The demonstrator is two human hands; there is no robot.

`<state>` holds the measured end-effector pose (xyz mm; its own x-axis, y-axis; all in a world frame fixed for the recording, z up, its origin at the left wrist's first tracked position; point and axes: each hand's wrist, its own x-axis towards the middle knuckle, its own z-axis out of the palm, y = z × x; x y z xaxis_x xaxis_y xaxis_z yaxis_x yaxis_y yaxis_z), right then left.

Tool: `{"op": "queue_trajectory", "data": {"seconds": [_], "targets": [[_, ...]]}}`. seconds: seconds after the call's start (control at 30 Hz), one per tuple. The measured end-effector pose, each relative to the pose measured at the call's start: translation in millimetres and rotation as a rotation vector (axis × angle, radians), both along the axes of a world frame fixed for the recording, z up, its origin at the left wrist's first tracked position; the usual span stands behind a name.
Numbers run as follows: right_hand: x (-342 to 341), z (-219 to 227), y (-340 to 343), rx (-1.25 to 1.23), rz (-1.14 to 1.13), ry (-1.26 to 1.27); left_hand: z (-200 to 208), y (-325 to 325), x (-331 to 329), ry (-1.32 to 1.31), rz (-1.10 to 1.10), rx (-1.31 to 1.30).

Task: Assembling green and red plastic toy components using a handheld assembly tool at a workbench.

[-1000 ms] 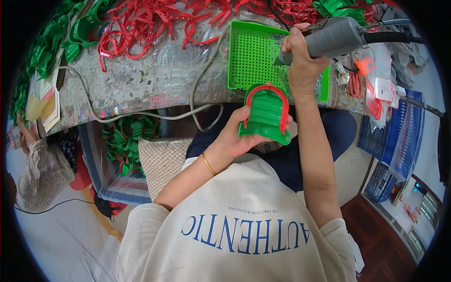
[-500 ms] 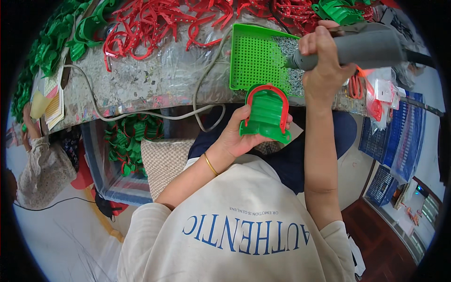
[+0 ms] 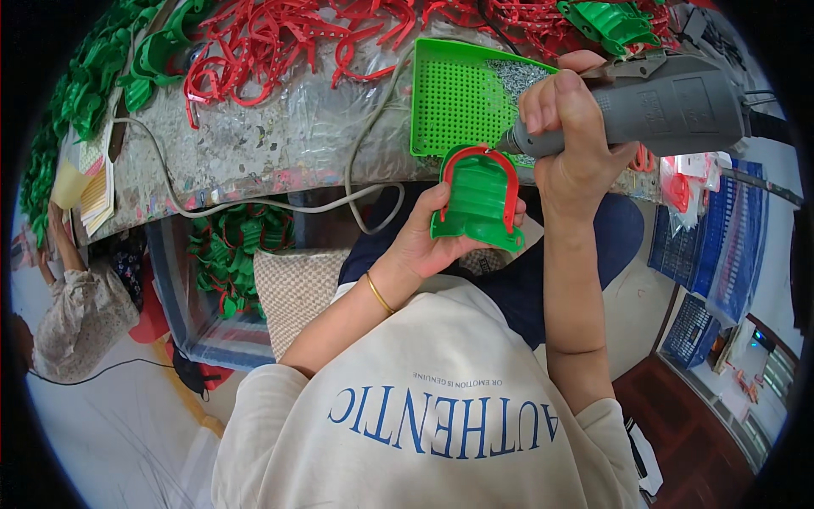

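My left hand (image 3: 413, 244) is closed on a curved green plastic piece (image 3: 480, 193), thumb on its left side and fingers behind and under it. A red U-shaped plastic strip (image 3: 513, 191) lines the top and sides of this piece. My right hand (image 3: 572, 140) wraps round a grey electric screwdriver (image 3: 678, 106) lying nearly level. Its tip is at the top of the red strip, where a small screw seems to sit. Just behind is a bright green perforated tray (image 3: 458, 93), with small silvery screws (image 3: 517, 76) heaped along its right side.
Red plastic strips (image 3: 263, 47) pile along the table's back, with more green pieces (image 3: 85, 76) at far left. A grey cable (image 3: 254, 204) crosses the table's front edge. Below stands a bin (image 3: 191, 339) of finished-looking green pieces. Another person (image 3: 85, 314) works at left; blue crates (image 3: 691, 237) stand right.
The screwdriver has moved left and down from over the screws in the tray, bringing its tip to the red strip. My left hand and the green piece have barely moved.
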<state>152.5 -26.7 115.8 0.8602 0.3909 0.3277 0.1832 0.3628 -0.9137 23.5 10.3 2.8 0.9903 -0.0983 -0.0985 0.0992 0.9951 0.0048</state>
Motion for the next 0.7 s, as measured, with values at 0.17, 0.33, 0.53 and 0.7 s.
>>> {"op": "queue_trajectory", "data": {"seconds": [0.17,0.33,0.53,0.7], "targets": [[-1,-6,-1,-0.022,0.012,-0.022,-4,0,0,-0.006,0.000,0.020],[-4,-6,0,-0.020,0.042,-0.019,-6,2,-1,-0.021,-0.012,-0.013],[-2,-4,-4,-0.046,0.077,-0.096,4,6,-2,0.010,-0.032,-0.017],[4,4,-3,0.179,0.201,0.021,15,7,-5,0.033,-0.038,0.039]]}}
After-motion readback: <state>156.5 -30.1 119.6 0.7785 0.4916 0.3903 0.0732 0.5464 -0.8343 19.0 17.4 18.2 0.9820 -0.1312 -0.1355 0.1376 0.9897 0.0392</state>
